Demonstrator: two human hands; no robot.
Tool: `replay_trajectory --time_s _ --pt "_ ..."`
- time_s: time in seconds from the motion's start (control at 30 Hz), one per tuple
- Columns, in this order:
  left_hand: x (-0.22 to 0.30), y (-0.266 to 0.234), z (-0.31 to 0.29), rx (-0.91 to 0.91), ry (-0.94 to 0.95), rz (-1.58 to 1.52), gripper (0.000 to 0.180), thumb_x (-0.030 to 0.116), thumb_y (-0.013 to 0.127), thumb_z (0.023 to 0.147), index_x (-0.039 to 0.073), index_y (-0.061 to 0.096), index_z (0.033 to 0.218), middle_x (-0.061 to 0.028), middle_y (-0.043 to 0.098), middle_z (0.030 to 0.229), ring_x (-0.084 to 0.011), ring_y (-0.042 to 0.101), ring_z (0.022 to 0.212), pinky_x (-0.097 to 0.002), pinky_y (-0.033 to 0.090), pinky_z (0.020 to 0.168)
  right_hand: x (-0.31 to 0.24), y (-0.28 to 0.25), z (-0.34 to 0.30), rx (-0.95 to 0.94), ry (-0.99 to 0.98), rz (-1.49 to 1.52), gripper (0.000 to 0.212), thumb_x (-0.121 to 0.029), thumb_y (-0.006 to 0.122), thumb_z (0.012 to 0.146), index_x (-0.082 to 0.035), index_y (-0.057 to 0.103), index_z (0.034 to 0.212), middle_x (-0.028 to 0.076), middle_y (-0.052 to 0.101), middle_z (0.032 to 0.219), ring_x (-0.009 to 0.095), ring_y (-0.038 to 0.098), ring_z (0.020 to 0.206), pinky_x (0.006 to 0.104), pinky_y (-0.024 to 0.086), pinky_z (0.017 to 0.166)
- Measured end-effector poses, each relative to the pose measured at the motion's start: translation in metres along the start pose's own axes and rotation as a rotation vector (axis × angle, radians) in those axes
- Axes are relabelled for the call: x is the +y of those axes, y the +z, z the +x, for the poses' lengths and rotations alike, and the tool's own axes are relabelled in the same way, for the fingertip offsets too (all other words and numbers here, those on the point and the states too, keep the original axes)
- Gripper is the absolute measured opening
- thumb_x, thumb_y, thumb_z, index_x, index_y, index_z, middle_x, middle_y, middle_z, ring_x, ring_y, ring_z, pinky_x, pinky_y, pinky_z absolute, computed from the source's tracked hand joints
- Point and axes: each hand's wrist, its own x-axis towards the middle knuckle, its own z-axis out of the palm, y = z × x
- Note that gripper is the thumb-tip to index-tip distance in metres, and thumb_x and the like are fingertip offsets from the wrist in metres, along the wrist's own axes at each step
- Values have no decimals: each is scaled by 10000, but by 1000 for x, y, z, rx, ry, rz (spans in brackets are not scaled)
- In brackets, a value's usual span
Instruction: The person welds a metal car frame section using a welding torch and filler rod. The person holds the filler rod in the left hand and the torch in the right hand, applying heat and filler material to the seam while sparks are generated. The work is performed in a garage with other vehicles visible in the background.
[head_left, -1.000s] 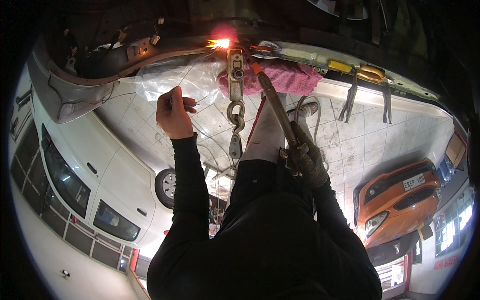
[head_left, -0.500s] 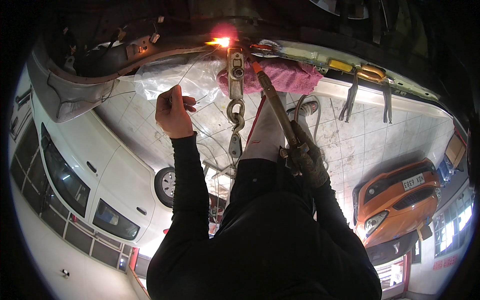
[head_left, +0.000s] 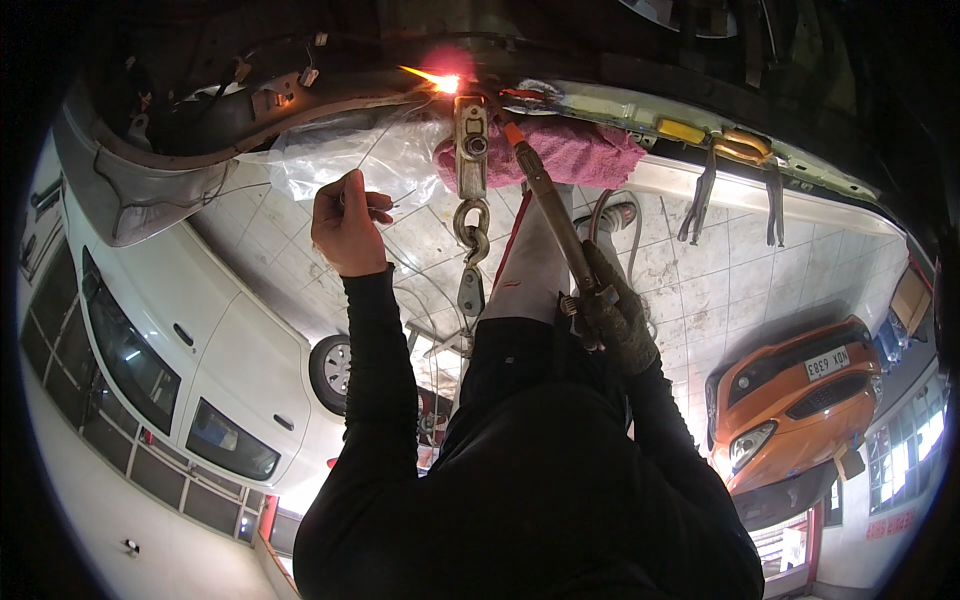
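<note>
My bare left hand (head_left: 348, 228) pinches a thin welding rod (head_left: 378, 140), which slants up to a bright flame (head_left: 445, 84) on the car body's edge (head_left: 610, 108). In my gloved right hand (head_left: 622, 318) is a gas torch (head_left: 552, 200), tilted up and to the left. Its head end passes behind a metal pulling clamp (head_left: 471, 148), so the tip is hidden. The clamp is fixed to the edge just below the flame. From it hang a shackle and hook (head_left: 471, 225) with a small pulley block (head_left: 470, 291).
A pink towel (head_left: 590, 150) and clear plastic sheeting (head_left: 325, 158) hang under the edge. Yellow-handled clamps (head_left: 745, 147) grip it at right. Hoses cross the tiled floor (head_left: 700, 270). A white car (head_left: 220, 330) stands left; an orange car front (head_left: 800, 400) is at right.
The flame's yellow tongue points further up and to the left. My hands, the rod and the torch stay nearly in place.
</note>
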Motion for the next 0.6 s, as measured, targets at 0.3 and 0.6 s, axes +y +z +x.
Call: replay_trajectory --time_s 0.3,0.6 --pt "1 0 -1 3 22 32 197 189 727 1011 6 656 995 -83 708 679 -129 656 542 -251 501 467 0 -2 1 11 -6 -18 800 -327 684 1036 -56 273 1666 30 617 825 67 501 574 236 415 520" --pt "3 2 -2 4 46 55 203 192 722 1014 0 657 1000 -77 704 668 -119 644 533 -242 489 469 1 -3 2 4 -18 -28 815 -347 687 1031 -48 270 1665 28 618 822 65 491 568 238 411 518"
